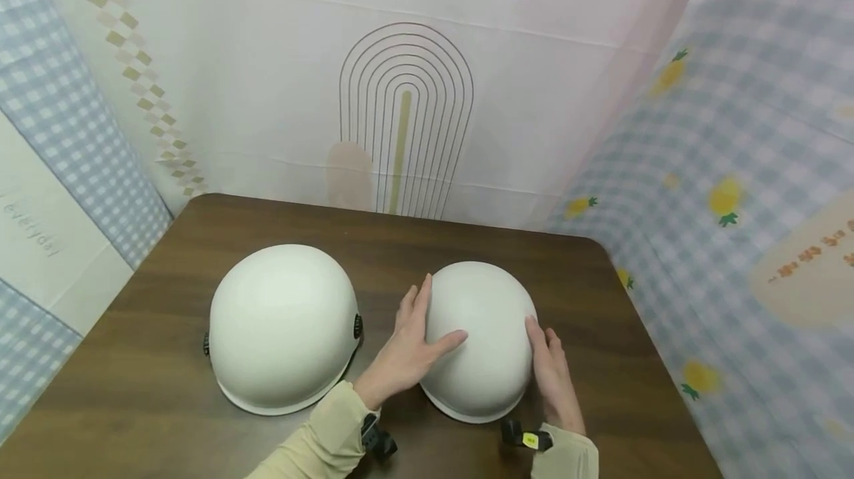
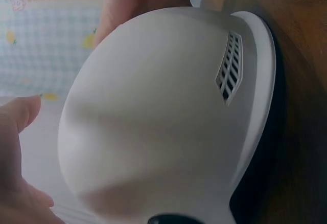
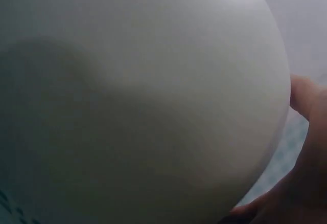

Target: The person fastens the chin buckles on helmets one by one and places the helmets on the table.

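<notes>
Operator: State the position of the vented white helmet [image 1: 490, 349].
Inspector: It rests dome-up on the dark wooden table [image 1: 133, 412], at 3 o'clock from the table's middle in the head view. The left wrist view shows its ventilation grille [image 2: 232, 68] at 2 o'clock on the shell, near the rim.
Operator: Report the left hand [image 1: 408, 349].
Inspector: Located at 9 o'clock of the dome. Fingers extended, thumb spread wide, gripping nothing. The left wrist view shows the thumb apart from the shell.
Operator: Report the right hand [image 1: 552, 375].
Inspector: Located at 4 o'clock. Fingers nearly straight along the side, not curled round it. Fingertips appear to touch the shell; pressure cannot be determined.
Operator: Adjacent equipment?
Inspector: A second white helmet [image 1: 283, 327] stands dome-up at 9 o'clock, apart from the first, with a black side fitting [image 1: 358, 326] at its own 3 o'clock. Patterned fabric [image 1: 534, 130] hangs at 12 o'clock, beyond the table.
</notes>
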`<state>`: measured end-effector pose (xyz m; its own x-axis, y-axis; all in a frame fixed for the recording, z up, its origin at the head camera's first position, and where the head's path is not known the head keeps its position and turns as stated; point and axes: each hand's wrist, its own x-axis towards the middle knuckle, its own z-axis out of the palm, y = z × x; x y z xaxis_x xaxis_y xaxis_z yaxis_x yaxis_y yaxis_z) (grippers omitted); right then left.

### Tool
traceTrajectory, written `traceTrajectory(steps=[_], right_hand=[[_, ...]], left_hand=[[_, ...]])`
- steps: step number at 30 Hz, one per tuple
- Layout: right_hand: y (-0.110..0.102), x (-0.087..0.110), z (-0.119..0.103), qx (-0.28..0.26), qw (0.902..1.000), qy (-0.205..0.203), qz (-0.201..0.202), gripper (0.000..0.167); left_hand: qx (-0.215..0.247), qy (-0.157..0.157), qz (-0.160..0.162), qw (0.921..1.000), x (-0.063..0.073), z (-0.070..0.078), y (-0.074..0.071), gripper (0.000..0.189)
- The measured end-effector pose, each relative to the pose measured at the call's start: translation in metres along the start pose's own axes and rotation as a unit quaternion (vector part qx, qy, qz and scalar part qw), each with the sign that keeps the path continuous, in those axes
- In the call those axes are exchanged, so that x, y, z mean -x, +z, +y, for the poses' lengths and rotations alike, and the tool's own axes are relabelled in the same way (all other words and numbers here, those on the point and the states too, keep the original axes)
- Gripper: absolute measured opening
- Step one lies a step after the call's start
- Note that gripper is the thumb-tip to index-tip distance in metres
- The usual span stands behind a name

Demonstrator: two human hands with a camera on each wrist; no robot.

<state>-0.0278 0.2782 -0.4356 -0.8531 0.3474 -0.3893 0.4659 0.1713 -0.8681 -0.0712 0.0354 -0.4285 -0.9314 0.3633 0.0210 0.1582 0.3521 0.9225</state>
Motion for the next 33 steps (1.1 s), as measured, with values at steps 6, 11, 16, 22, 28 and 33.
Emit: traceTrajectory(steps=[6, 11, 16, 22, 28, 33], right_hand=[[-0.002, 0.005, 0.006, 0.008, 0.9999, 0.011, -0.008, 0.112], [-0.002, 0.01, 0.012, -0.019, 0.9997, 0.005, -0.013, 0.109], [-0.004, 0.013, 0.019, -0.041, 0.9991, 0.0, -0.003, 0.105], [-0.003, 0.014, 0.019, -0.057, 0.9983, -0.012, 0.0, 0.101], [-0.006, 0.019, 0.019, -0.051, 0.9986, -0.01, 0.009, 0.102], [-0.01, 0.026, 0.017, -0.039, 0.9987, -0.001, 0.034, 0.103]], left_hand=[[-0.019, 0.004, -0.005, 0.9998, -0.005, 0.003, 0.01, 0.096], [-0.04, 0.014, -0.008, 0.9991, -0.007, 0.004, 0.015, 0.093], [-0.048, 0.019, -0.012, 0.9986, -0.008, 0.006, 0.021, 0.092], [-0.043, 0.02, -0.014, 0.9988, -0.007, 0.006, 0.025, 0.092], [-0.032, 0.02, -0.029, 0.9989, -0.007, 0.007, 0.026, 0.092], [-0.028, 0.016, -0.036, 0.9988, -0.006, 0.007, 0.028, 0.093]])
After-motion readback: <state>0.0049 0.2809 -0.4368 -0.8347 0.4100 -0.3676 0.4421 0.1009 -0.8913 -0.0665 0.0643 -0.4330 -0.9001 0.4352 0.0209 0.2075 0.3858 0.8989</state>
